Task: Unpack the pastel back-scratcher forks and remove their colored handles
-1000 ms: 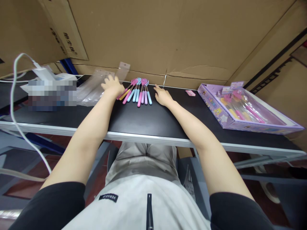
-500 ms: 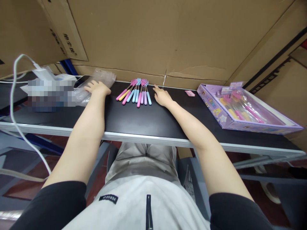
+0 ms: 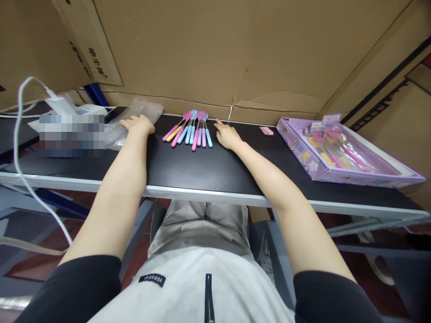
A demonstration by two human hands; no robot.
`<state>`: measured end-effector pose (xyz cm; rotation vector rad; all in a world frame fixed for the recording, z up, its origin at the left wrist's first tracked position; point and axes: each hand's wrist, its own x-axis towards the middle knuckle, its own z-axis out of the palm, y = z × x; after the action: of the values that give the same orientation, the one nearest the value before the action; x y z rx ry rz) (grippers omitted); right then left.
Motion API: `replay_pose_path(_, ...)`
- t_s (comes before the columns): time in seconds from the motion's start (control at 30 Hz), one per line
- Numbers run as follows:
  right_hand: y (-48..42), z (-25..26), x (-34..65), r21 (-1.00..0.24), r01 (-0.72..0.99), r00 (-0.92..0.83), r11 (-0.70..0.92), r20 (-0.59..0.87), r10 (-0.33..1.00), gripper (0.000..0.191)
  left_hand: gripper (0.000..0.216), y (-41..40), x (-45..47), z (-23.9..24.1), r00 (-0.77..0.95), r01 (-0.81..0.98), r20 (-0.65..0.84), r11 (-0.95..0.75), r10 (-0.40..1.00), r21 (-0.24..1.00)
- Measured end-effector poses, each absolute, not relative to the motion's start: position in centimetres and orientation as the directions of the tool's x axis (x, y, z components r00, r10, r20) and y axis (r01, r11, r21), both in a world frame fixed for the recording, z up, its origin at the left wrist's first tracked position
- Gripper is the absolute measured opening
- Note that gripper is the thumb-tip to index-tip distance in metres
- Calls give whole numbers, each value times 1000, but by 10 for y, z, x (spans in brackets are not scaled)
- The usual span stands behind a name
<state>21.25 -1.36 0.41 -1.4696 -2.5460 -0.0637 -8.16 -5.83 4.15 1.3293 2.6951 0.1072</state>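
Several small forks (image 3: pixel 191 129) with pink, blue and yellow handles lie side by side at the back of the black table (image 3: pixel 208 168). My left hand (image 3: pixel 137 124) rests flat with fingers stretched on a pile of clear plastic bags (image 3: pixel 134 117), left of the forks. My right hand (image 3: pixel 227 135) lies on the table just right of the forks, fingers out, holding nothing.
A purple box (image 3: pixel 336 152) with packed cutlery sets stands at the right. A small pink tag (image 3: pixel 266 130) lies near it. A white charger with a cable (image 3: pixel 20 134) sits at the left. Cardboard sheets (image 3: pixel 215 54) wall off the back.
My left hand has moved left from the forks' handles onto the pile of plastic bags; the raised bag with its hang tab now lies down. My right hand has stayed put.
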Motion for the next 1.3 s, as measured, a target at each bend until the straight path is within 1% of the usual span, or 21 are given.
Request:
replay_pose_path(0.1, -14, 5, 212, -68, 861, -484, 504, 199, 852, 64, 75, -57, -83, 41, -603, 784, -104, 611, 791, 108)
replay_pose_path(0.23, -13, 4, 212, -64, 861, -484, 504, 202, 852, 64, 80, -57, -83, 40, -599, 786, -97, 607, 795, 118)
replay_pose_path(0.33, -12, 3, 213, -56, 860, -488, 508, 202, 849, 64, 79, -58, -83, 39, -603, 783, -90, 610, 793, 124)
replay_pose_path(0.43, -11, 3, 213, -56, 858, -491, 510, 201, 848, 64, 80, -58, -83, 39, -591, 797, -66, 595, 804, 108)
replay_pose_path(0.57, -11, 2, 213, -62, 858, -488, 509, 204, 848, 64, 75, -58, -82, 38, -588, 805, -30, 589, 808, 75)
replay_pose_path(0.7, -10, 1, 214, -66, 857, -490, 512, 210, 846, 64, 72, -58, -81, 36, -605, 791, -31, 606, 795, 86)
replay_pose_path(0.83, -9, 1, 214, -71, 856, -489, 512, 209, 847, 64, 71, -60, -80, 36, -598, 799, 22, 593, 801, 98)
replay_pose_path(0.93, -7, 0, 215, -73, 851, -496, 521, 216, 841, 64, 71, -58, -77, 35, -530, 847, 120, 519, 839, 118)
replay_pose_path(1.0, -7, -1, 215, -70, 849, -499, 523, 219, 839, 64, 69, -55, -72, 34, -447, 894, 205, 426, 871, 140)
replay_pose_path(1.07, -8, 0, 214, -51, 844, -513, 534, 216, 831, 62, 65, -51, -66, 34, -357, 932, 245, 325, 901, 161)
replay_pose_path(1.13, -10, 1, 213, -9, 832, -541, 555, 216, 813, 60, 59, -47, -58, 33, -285, 953, 215, 253, 934, 167)
replay_pose_path(1.2, -13, 3, 212, 42, 808, -581, 587, 220, 784, 58, 53, -44, -51, 31, -232, 964, 152, 207, 961, 166)
replay_pose_path(1.3, -17, 6, 210, 103, 764, -643, 637, 205, 738, 56, 49, -41, -43, 26, -153, 976, 78, 138, 985, 170)
